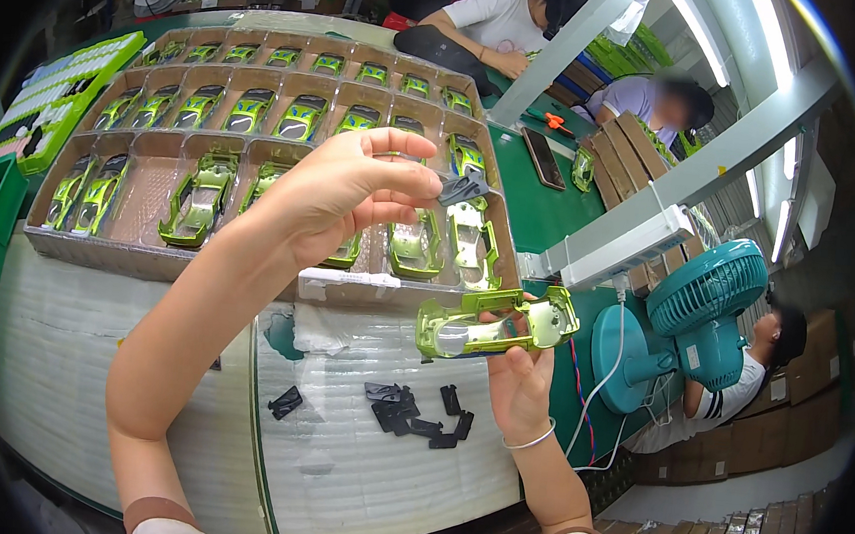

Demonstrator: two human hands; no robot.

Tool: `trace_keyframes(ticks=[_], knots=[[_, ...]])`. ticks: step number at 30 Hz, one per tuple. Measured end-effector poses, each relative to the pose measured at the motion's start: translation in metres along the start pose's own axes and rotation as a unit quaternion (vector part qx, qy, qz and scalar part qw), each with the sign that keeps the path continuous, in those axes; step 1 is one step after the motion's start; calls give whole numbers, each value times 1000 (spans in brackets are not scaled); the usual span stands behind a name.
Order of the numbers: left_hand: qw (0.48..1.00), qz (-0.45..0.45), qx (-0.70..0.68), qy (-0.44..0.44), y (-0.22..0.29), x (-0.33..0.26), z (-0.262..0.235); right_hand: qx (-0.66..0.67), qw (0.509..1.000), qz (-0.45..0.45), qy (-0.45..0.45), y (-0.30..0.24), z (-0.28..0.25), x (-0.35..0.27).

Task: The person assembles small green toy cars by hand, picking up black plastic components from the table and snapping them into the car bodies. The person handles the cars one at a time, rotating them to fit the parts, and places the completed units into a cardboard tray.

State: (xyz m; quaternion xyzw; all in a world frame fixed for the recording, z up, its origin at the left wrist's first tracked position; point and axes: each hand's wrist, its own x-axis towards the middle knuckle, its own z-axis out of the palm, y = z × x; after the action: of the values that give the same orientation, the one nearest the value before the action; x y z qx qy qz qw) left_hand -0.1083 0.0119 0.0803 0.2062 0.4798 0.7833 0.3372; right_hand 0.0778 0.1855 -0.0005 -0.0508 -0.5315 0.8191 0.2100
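Observation:
Between thumb and fingertips, my left hand [339, 188] pinches a small dark grey plastic part [465, 187] above the near right compartments of the tray. My right hand [519, 395] holds a green toy car body shell [453, 329] by its right end, its hollow underside turned up toward me. A divided cardboard tray [144, 255] with clear plastic liners stands in front of me. Several green toy car shells [202, 199] lie upside down in its nearest row, while the farther rows hold cars right side up. Loose dark plastic parts [399, 412] lie scattered on the foam-covered table [336, 477].
A teal fan [710, 294] and a power strip [634, 245] on a metal post stand at the right. Beyond the tray lie a phone [544, 159] and an orange-handled tool [552, 121]. Green racks [61, 98] sit at the left. Other people work across the table.

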Motion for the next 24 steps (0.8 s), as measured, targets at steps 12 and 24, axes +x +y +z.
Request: trace_keyframes(ticks=[12,24], knots=[[956,219,193,17,-5,-6,12,-11,1000,-12,1,-2,3,1],[380,765,519,-39,-21,-17,13,-76,995,-64,-18,-4,5,0]])
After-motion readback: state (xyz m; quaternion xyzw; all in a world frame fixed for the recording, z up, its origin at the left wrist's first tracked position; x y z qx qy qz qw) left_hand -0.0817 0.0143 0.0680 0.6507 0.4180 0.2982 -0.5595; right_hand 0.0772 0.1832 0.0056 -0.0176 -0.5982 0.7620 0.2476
